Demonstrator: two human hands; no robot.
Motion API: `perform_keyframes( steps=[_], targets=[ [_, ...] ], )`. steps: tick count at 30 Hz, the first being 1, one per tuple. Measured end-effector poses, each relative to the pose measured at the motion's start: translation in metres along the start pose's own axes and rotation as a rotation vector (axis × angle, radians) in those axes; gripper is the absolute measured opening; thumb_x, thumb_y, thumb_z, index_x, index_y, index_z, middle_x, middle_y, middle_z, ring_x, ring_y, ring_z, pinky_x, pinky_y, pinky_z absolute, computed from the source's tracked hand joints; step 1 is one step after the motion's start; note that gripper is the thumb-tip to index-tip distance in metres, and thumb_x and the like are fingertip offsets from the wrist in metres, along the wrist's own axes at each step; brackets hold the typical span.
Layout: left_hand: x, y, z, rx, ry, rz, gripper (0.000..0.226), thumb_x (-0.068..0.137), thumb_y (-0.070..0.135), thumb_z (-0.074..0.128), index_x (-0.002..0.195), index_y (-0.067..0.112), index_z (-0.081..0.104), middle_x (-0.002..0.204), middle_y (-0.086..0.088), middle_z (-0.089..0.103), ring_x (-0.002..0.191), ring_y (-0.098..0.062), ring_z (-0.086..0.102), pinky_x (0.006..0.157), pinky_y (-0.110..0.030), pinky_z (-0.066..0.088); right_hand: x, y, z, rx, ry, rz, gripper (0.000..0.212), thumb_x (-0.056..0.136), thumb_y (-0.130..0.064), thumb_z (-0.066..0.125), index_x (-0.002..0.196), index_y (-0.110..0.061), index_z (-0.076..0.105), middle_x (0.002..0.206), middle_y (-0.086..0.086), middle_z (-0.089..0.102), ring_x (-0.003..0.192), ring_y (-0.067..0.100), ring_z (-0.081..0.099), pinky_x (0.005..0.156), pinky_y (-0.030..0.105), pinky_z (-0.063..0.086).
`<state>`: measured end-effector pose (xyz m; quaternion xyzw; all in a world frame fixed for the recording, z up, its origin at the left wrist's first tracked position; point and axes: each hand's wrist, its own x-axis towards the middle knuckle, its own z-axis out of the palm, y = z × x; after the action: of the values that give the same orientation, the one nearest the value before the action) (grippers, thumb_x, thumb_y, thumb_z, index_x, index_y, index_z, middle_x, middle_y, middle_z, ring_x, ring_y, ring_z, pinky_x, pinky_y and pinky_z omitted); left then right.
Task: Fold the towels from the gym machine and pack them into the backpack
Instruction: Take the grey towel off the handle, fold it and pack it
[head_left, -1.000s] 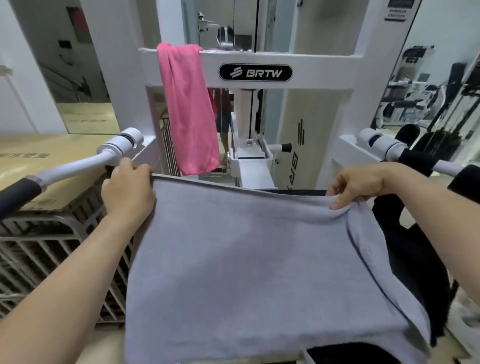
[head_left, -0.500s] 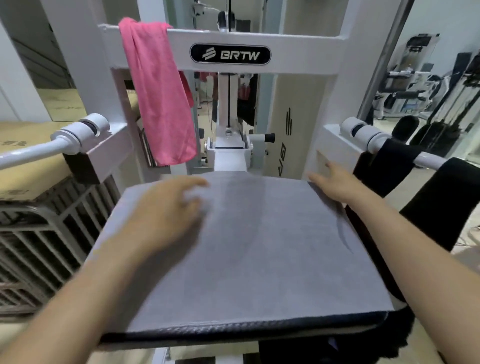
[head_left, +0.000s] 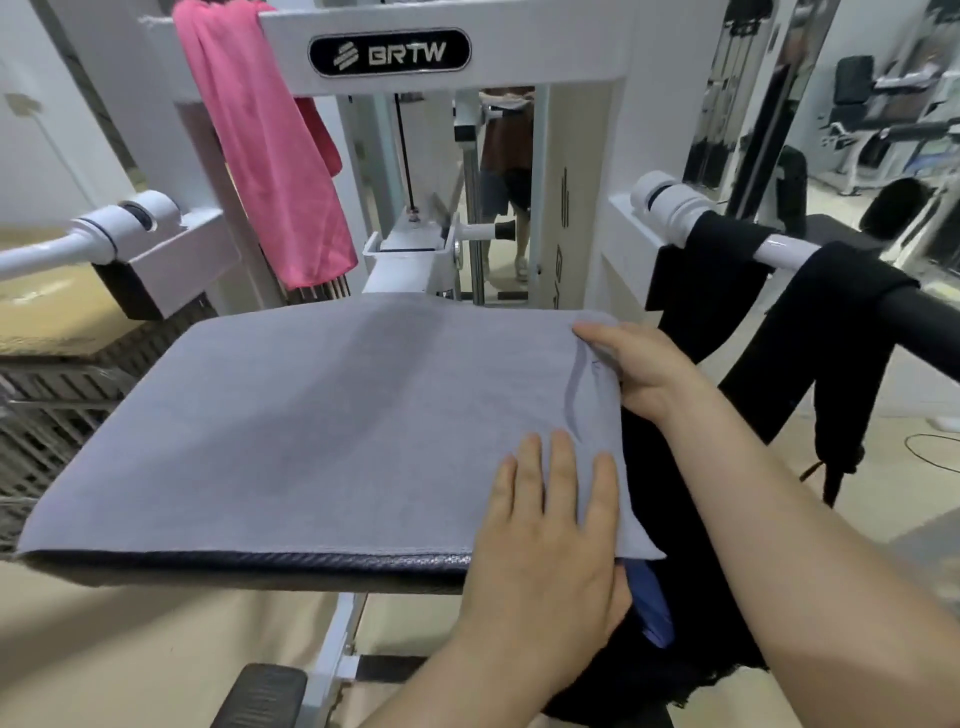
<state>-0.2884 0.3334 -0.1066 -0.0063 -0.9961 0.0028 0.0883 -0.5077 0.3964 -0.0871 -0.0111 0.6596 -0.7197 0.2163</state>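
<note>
While the grey towel (head_left: 322, 431) lies spread on the seat (head_left: 260, 564), our left hand (head_left: 550, 525) presses straight fingers (head_left: 563, 467) flat near its right front corner and our right hand (head_left: 641, 371) grips its right edge.

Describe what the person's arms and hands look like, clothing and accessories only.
Left hand and right hand are bare: no gloves, rings or watch visible. The left forearm and right forearm are bare too, no sleeve in frame.
</note>
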Motion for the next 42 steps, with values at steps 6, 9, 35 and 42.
perform_keyframes(
  steps=[6, 9, 35, 42],
  targets=[
    [0.016, 0.022, -0.001, 0.116, 0.109, -0.081, 0.046, 0.067, 0.04, 0.069, 0.106, 0.016, 0.07, 0.102, -0.018, 0.068, 0.098, -0.045, 0.066, 0.079, -0.045, 0.056, -0.002, -0.007, -0.008, 0.092, -0.047, 0.127, 0.014, 0.085, -0.012, 0.07, 0.094, -0.001, 0.069, 0.086, 0.015, 0.073, 0.074, 0.025, 0.07, 0.067, 0.037, 0.058],
    [0.018, 0.03, -0.005, 0.007, 0.263, -0.04, 0.008, 0.071, 0.016, 0.058, 0.077, 0.017, 0.064, 0.076, -0.006, 0.061, 0.078, -0.035, 0.068, 0.059, -0.033, 0.053, -0.004, -0.003, -0.021, 0.162, -0.001, 0.108, 0.015, 0.086, -0.01, 0.067, 0.095, 0.002, 0.067, 0.083, 0.016, 0.071, 0.073, 0.026, 0.068, 0.071, 0.037, 0.057],
    [-0.118, -0.2, -0.045, -0.182, 0.735, -1.064, 0.066, 0.074, 0.004, 0.062, 0.135, 0.018, 0.042, 0.138, -0.01, 0.044, 0.127, -0.032, 0.041, 0.104, -0.051, 0.036, -0.018, -0.028, 0.278, -1.167, -0.478, -0.788, 0.033, 0.094, -0.035, 0.045, 0.121, -0.021, 0.055, 0.118, 0.002, 0.062, 0.102, 0.024, 0.055, 0.088, 0.039, 0.041],
    [-0.093, -0.102, -0.027, -0.145, 0.29, -0.272, 0.042, 0.071, 0.065, 0.058, 0.094, 0.03, 0.058, 0.104, 0.009, 0.056, 0.096, -0.017, 0.056, 0.077, -0.036, 0.048, 0.026, -0.038, 0.197, -1.538, -0.16, -0.585, 0.044, 0.095, -0.043, 0.039, 0.132, -0.023, 0.051, 0.137, 0.011, 0.053, 0.124, 0.034, 0.047, 0.096, 0.041, 0.043]
  ],
)
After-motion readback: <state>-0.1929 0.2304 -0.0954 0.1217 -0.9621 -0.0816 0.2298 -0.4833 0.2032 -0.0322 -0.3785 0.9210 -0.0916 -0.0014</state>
